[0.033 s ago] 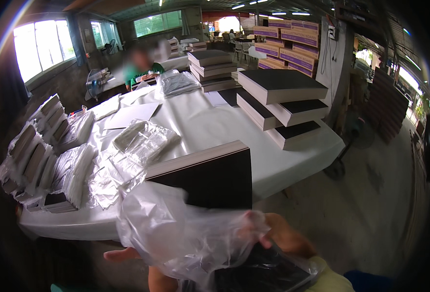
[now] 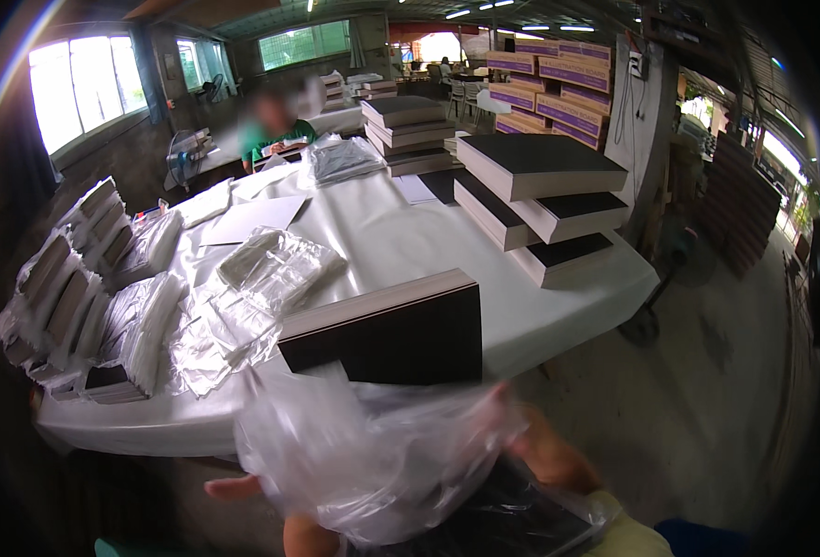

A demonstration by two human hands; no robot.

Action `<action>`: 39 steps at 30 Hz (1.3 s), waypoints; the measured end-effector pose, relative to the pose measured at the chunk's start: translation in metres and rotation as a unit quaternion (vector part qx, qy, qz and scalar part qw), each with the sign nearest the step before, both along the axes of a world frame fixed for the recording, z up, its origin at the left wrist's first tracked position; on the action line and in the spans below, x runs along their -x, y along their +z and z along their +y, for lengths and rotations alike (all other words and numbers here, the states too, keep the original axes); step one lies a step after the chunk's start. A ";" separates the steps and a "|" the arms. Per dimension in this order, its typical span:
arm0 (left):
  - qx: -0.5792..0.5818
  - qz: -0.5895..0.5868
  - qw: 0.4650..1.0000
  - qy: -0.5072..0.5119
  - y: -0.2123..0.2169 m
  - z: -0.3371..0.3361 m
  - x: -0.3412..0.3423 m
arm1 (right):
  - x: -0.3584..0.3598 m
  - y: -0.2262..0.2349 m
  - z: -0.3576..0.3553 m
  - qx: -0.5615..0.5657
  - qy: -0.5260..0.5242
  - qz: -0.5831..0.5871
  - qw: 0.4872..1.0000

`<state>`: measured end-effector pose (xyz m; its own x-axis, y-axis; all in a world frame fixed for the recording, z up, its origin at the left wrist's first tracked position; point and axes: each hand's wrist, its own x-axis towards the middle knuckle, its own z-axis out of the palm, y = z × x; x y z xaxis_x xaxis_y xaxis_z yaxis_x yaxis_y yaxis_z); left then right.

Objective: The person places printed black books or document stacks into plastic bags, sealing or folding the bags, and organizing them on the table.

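A clear plastic bag (image 2: 354,455) billows low in front of me, smeared by motion. Beneath it, near my lap, lies a dark flat item (image 2: 512,520) partly covered by clear plastic. My right hand (image 2: 507,422) grips the bag at its right side, its fingers blurred. At the bag's left side, one digit of my left hand (image 2: 234,486) stretches outward, while plastic hides its other fingers. Just beyond the bag, a thick black-covered stack of sheets (image 2: 391,334) stands on its long edge at the table's near side.
On the white-covered table (image 2: 401,241) are loose plastic bags (image 2: 271,269) and bagged stacks (image 2: 131,325) at left. Black-topped stacks (image 2: 540,167) rise at right. A person in green (image 2: 280,135) sits at the far end. Cartons (image 2: 559,84) are piled behind.
The bag's upper left part has sunk and shifted right, uncovering more of the black stack's lower face. My right hand has moved slightly up and right.
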<state>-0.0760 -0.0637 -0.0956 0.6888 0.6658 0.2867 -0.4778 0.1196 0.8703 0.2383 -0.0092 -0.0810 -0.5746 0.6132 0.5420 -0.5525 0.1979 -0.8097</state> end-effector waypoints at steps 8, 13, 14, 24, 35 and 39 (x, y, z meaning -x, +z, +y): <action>0.077 0.030 0.997 0.014 -0.034 -0.002 -0.016 | -0.002 0.029 0.008 -0.233 -0.519 -0.164 0.805; 0.150 -0.219 0.932 0.247 -0.016 0.017 -0.012 | 0.010 0.043 -0.011 0.116 0.120 -0.144 0.975; 0.150 -0.264 0.912 0.276 -0.014 0.016 -0.010 | 0.013 0.046 -0.015 0.146 0.196 -0.168 0.955; 0.002 -0.376 0.879 0.294 0.018 -0.010 -0.009 | 0.010 0.012 0.006 0.234 0.043 -0.221 0.946; -0.118 0.232 0.814 0.519 0.047 0.013 -0.011 | -0.017 0.045 0.033 0.019 -0.381 -0.124 0.916; -0.229 0.259 0.623 0.702 0.050 0.030 -0.001 | 0.017 0.056 0.016 -0.036 -0.302 -0.310 0.901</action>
<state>-0.0755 -0.0336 -0.0453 -0.4005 0.6457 0.6501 0.5277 -0.4175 0.7398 0.2218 0.0072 -0.0247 -0.3539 0.8919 0.2816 0.2280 0.3743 -0.8988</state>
